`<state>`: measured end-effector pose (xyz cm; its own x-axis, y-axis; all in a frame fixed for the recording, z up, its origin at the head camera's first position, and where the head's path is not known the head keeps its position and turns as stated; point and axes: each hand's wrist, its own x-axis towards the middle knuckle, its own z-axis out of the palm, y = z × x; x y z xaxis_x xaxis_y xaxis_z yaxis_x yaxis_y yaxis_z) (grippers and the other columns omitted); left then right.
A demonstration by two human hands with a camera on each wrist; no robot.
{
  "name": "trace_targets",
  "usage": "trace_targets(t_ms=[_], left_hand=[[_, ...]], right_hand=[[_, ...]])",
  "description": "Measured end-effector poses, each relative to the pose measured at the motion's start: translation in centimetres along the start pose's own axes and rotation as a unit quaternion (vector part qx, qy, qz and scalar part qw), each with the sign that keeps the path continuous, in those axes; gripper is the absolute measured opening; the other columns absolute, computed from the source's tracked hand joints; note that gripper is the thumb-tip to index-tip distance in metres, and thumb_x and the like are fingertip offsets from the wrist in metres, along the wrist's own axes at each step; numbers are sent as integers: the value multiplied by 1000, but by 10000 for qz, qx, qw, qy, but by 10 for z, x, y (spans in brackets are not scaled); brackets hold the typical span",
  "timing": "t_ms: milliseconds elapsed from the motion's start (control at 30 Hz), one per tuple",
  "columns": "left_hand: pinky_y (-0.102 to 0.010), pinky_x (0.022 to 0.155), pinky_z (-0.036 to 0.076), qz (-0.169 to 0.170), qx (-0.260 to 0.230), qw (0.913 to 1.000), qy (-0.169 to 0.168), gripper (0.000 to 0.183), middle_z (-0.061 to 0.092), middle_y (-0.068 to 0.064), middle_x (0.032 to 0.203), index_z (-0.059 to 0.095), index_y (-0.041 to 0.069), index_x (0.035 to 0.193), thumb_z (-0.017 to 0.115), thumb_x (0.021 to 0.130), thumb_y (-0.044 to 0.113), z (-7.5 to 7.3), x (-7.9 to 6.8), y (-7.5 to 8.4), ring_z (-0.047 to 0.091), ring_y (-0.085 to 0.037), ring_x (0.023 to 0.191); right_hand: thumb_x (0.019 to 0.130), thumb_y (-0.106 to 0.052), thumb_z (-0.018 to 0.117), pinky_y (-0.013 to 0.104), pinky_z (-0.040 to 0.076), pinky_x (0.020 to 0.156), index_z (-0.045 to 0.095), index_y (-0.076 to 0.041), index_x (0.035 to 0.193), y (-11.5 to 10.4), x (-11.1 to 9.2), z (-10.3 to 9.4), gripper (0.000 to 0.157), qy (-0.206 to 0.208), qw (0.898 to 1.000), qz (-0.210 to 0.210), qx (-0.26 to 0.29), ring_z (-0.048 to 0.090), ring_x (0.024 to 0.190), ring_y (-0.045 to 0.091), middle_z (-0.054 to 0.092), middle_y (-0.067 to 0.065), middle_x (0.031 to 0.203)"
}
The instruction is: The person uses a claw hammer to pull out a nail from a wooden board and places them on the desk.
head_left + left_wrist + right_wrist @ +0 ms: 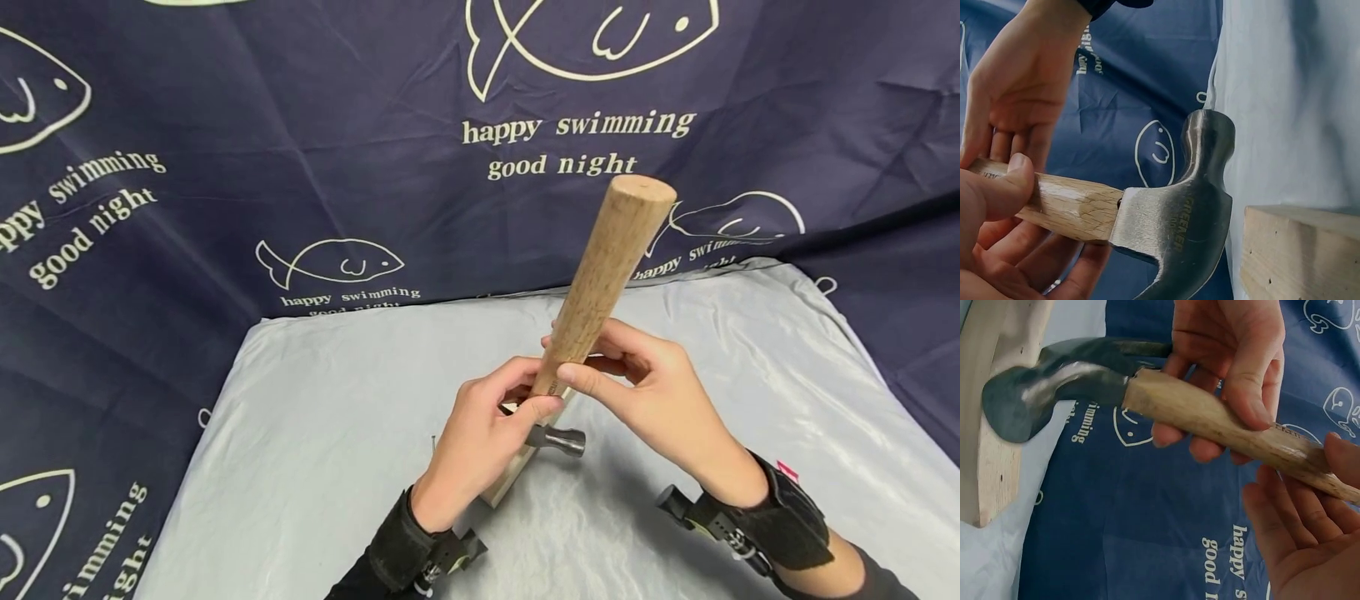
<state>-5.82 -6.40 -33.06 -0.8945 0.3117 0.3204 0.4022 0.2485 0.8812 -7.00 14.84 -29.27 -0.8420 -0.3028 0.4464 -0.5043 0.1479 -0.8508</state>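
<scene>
A claw hammer (607, 267) stands tilted in the air, its thick wooden handle up and its dark metal head down. My left hand (480, 429) grips the handle close above the head, thumb on the near side. Higher on the handle, my right hand (660, 392) pinches it between the thumb and the fingers behind. The left wrist view shows the hammer head (1191, 212) with its lettering and part of the curved claw. Below the head lies a pale wooden block (997, 481), partly hidden by my left hand in the head view.
A thin nail (433, 444) pokes up just left of my left hand. Light grey cloth (337, 433) covers the table. Dark blue curtains (375, 167) with fish prints hang behind it and at both sides.
</scene>
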Motion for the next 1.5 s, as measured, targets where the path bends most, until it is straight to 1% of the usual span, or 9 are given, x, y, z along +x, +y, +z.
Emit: trace_targets(t_ms=[67, 233, 333, 600, 733, 900, 1100, 1300, 1500], left_hand=[[-32, 65, 60, -16, 25, 10000, 28, 28, 75, 15, 103, 74, 30, 128, 78, 101, 26, -2, -2, 0, 72, -8, 92], [-33, 69, 60, -118, -65, 9998, 141, 27, 76, 14, 104, 75, 29, 127, 78, 100, 28, -8, -4, 0, 73, -9, 93], [-34, 71, 60, -231, -123, 9991, 332, 24, 76, 13, 103, 75, 28, 124, 78, 100, 26, -14, -5, -1, 73, -9, 94], [-35, 76, 58, -416, 290, 9954, 808, 18, 76, 9, 97, 76, 22, 118, 78, 100, 23, -36, -8, -5, 73, -9, 91], [-32, 77, 57, -681, 277, 9927, 953, 17, 76, 6, 100, 76, 20, 117, 79, 100, 22, -47, -12, -12, 74, -12, 91], [-28, 69, 52, -1076, 237, 9877, 1111, 18, 76, -1, 98, 76, 14, 117, 79, 100, 18, -60, -20, -23, 69, -17, 79], [-27, 66, 50, -1493, 278, 9819, 1134, 18, 79, -7, 101, 76, 12, 117, 78, 100, 16, -73, -31, -31, 71, -18, 77], [-29, 66, 51, -1875, 578, 9756, 982, 14, 78, -4, 98, 76, 11, 113, 77, 100, 17, -85, -42, -37, 72, -20, 77], [-29, 72, 50, -2191, 686, 9697, 837, 8, 77, -2, 89, 76, 10, 106, 76, 100, 16, -90, -51, -43, 70, -18, 75]], right_hand=[[96, -2, 79, 31, 60, 87, 73, -16, 132, 0, 0, 0, 39, -28, 10000, 14, -78, 74, 105, 22, 77, -5, 117], [98, -1, 76, 27, 60, 79, 76, -17, 126, 0, 0, -1, 32, 67, 9996, -48, -267, 74, 99, 19, 77, -4, 110], [101, -2, 73, 27, 59, 79, 78, -17, 121, 2, -1, -3, 25, 44, 9999, -43, -149, 74, 99, 21, 77, -1, 111], [103, -4, 71, 34, 61, 85, 79, -13, 115, 9, -11, -6, 17, -12, 9993, 318, 195, 77, 99, 25, 78, 6, 109], [103, -4, 70, 36, 61, 86, 79, -11, 115, 14, -16, -8, 16, -53, 9985, 479, 242, 77, 98, 25, 78, 6, 109], [104, -9, 71, 33, 61, 87, 79, -16, 115, 18, -21, -9, 15, -306, 9973, 670, -19, 76, 97, 23, 79, -1, 106], [105, -13, 71, 31, 60, 86, 79, -17, 115, 23, -25, -11, 14, -535, 9947, 845, -219, 76, 93, 22, 78, -4, 104], [105, -18, 71, 32, 59, 84, 79, -25, 115, 28, -29, -13, 14, -735, 9904, 1121, -343, 76, 85, 21, 77, -6, 105], [106, -20, 70, 31, 58, 79, 78, -27, 115, 31, -30, -13, 14, -841, 9879, 1219, -462, 75, 80, 20, 78, -4, 106]])
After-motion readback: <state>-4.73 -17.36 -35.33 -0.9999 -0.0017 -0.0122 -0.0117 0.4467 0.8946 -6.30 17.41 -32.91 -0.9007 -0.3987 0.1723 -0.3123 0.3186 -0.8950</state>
